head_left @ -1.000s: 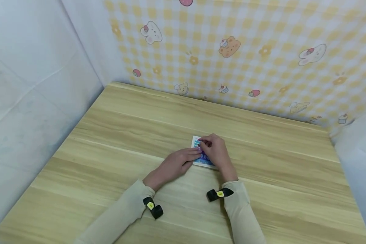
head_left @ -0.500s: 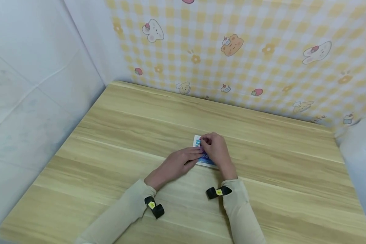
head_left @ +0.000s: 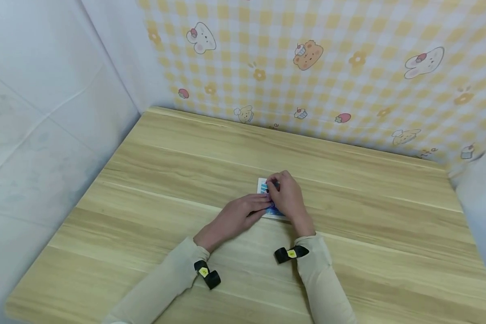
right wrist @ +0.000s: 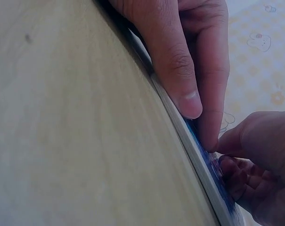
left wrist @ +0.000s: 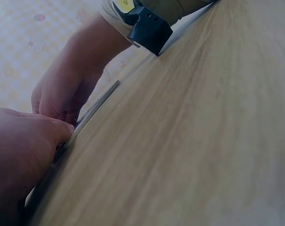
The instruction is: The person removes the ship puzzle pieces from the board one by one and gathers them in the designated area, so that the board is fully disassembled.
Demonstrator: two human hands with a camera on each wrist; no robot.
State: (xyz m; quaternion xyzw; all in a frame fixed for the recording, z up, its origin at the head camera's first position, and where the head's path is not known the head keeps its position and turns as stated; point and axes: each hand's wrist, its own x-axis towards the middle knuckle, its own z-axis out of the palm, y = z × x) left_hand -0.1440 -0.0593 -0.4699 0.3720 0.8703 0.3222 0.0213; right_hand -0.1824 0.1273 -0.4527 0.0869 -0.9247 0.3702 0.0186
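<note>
A small flat board (head_left: 276, 213) with a blue and purple picture and a white border lies mid-table in the head view. Its thick pale edge shows in the right wrist view. My left hand (head_left: 240, 213) rests on the board's left part with fingers stretched out, and its thumb (right wrist: 187, 96) lies along the near edge. From the right, my right hand (head_left: 287, 195) reaches over the board with bent fingers (right wrist: 239, 176). Its thumb and forefinger come together at the picture's surface. I cannot tell whether they pinch anything. Both hands cover much of the picture.
The board lies on a wide wood-grain table (head_left: 166, 162). Behind it hangs a yellow checked cloth (head_left: 275, 94) with cartoon prints; a white sheet (head_left: 44, 121) hangs at the left. Black cameras (head_left: 208, 275) are strapped to both wrists over beige sleeves.
The head view has shifted slightly. My right fingers have moved a little on the board, and a bit of blue picture now shows between them. My left hand stays in place on it.
</note>
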